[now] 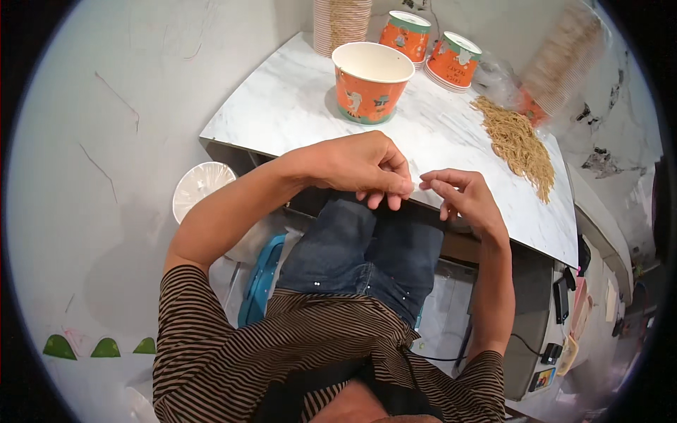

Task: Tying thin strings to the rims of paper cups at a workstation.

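Hands meet at the counter (296, 106) edge — left hand (360, 166) curled, right hand (462, 197) half-open. Whether the fingers (395, 185) pinch anything cannot be told. Beyond them, an orange cup (371, 81) stands upright.

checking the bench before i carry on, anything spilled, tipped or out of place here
One thing stands out: a loose heap of thin tan strands lies bare on the marble tabletop, right of the upright orange paper cup. Two more orange cups lie tipped on their sides at the back.

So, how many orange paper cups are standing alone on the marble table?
3: one upright orange paper cup nearest the hands, and two tipped cups behind it. The stacks at the back may hold more.
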The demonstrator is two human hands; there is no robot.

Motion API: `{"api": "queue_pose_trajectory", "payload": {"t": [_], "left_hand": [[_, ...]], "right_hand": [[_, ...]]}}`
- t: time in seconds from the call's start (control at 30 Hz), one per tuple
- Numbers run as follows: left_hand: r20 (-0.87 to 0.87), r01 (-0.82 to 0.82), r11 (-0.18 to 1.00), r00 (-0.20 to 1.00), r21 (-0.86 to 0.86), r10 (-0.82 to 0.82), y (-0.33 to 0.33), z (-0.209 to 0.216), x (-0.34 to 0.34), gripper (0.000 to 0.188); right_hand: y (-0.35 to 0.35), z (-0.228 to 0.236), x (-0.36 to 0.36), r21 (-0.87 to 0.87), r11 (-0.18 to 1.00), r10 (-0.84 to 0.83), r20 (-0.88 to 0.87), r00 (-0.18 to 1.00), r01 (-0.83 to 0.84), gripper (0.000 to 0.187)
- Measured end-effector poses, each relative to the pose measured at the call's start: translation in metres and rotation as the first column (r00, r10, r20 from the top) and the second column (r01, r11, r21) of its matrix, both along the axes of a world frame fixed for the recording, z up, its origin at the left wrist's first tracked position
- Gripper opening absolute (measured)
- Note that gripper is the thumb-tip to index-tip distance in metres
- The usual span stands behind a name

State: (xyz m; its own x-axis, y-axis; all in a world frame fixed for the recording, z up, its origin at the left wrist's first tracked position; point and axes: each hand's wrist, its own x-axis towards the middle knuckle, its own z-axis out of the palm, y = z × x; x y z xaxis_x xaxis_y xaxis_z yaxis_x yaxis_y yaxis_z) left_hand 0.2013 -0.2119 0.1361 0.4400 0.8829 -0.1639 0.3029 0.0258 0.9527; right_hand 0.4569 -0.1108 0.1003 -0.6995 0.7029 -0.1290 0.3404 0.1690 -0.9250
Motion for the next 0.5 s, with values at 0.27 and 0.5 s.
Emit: {"api": "queue_pose_trajectory", "payload": {"t": [0.27,0.5], "left_hand": [[-0.13,0.047,0.999,0.99,-0.024,-0.05,-0.005,0.015,0.013,0.025],[-0.196,0.026,0.999,0.98,0.021,-0.022,-0.006,0.013,0.008,0.027]], "right_hand": [[-0.033,0.014,-0.013,-0.143,0.953,0.208,-0.329,0.921,-0.266,0.059],[-0.03,-0.004,-0.015,-0.12,0.976,0.15,-0.234,0.961,-0.182,0.017]]}}
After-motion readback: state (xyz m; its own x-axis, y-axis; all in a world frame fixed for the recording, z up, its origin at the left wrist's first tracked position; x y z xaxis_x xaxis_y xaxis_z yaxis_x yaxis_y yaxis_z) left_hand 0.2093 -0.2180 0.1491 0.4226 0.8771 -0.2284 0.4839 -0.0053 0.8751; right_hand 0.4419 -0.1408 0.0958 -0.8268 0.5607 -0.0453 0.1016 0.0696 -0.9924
